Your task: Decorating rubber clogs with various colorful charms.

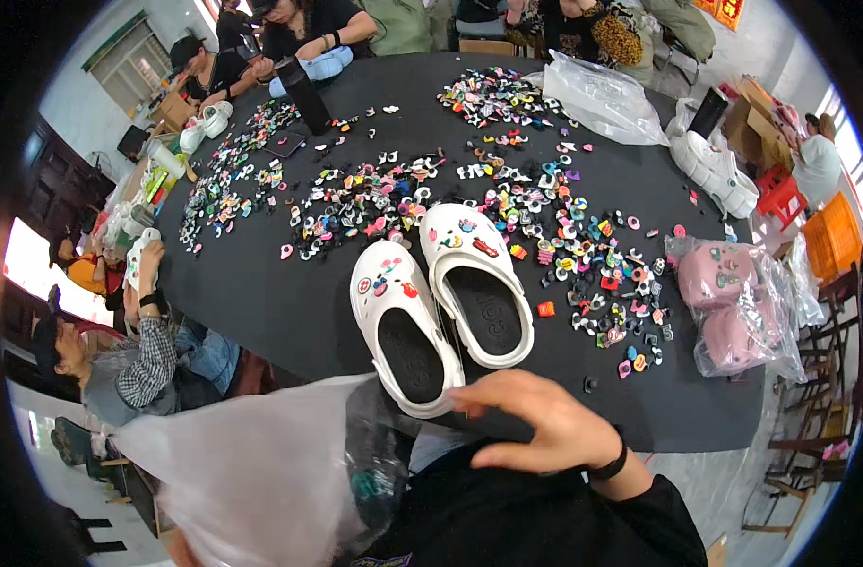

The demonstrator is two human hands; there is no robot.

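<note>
A pair of white clogs stands on the dark table before me, toes pointing away. The left clog (368, 293) and the right clog (517, 288) carry small colourful charms on their toes. My right hand (545, 420) is open behind them, thumb and fingers apart. Its fingertips reach the left clog's heel; whether they press on it I cannot tell. A translucent plastic bag (261, 458) spreads over my lower left side. Only a sliver of skin, seemingly of my left hand (178, 548), shows at its lower edge; the fingers are hidden.
Loose shoe charms (356, 203) lie in several heaps across the table (261, 302). Bagged pink clogs (734, 307) sit at the right, with white clogs (715, 170) beyond. A black bottle (302, 97) stands at the far side. Several people sit around the table, one (138, 359) at the left.
</note>
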